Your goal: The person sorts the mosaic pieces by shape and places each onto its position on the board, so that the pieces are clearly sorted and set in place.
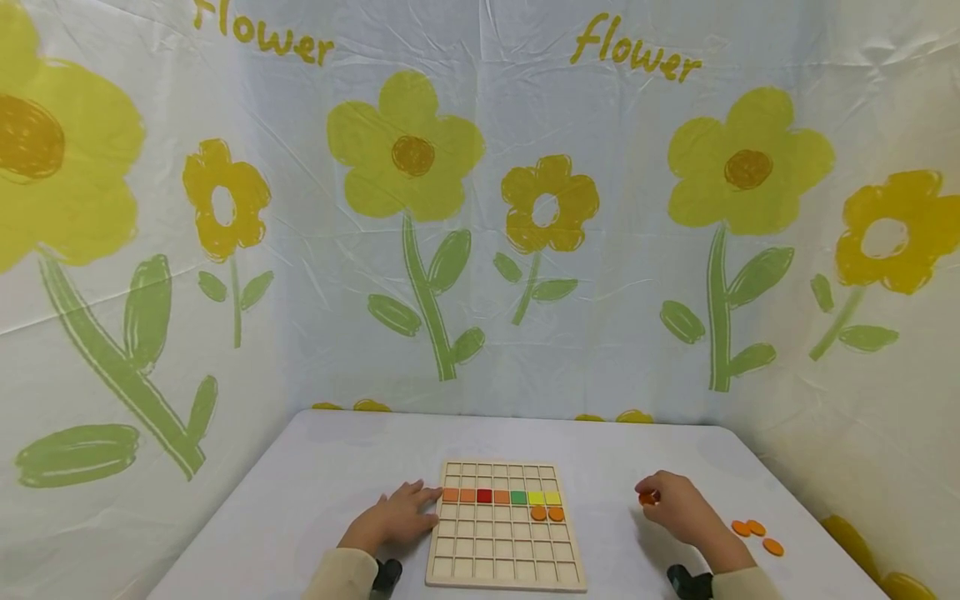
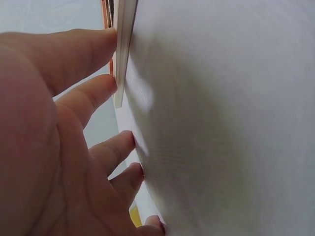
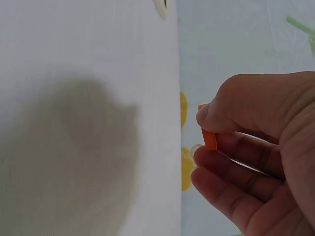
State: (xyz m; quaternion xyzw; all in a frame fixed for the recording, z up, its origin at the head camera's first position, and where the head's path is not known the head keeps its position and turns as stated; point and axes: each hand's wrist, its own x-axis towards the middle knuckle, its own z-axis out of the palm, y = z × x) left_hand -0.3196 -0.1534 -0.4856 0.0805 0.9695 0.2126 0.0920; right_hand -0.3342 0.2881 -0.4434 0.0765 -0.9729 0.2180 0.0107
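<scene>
We judged the work partly done. Well to the left of our right grip (image 1: 681,510), the pale wooden gridded board (image 1: 483,532) carried one full row of flat coloured squares (image 1: 501,497) in orange, red, green and yellow. Two flat round orange discs (image 1: 556,514), their material unclear to us, sat in the next row nearer us, beside the yellow pair. That row's other five cells were bare, so we reckoned it unfinished. The right grip pinched a thin orange disc (image 3: 210,140) between thumb and finger, apart from the board. To its right, three loose orange discs (image 1: 772,547) lay on the white bench (image 1: 615,454). Our left grip (image 1: 397,517) was spread, two tips touching the board's left edge.
</scene>
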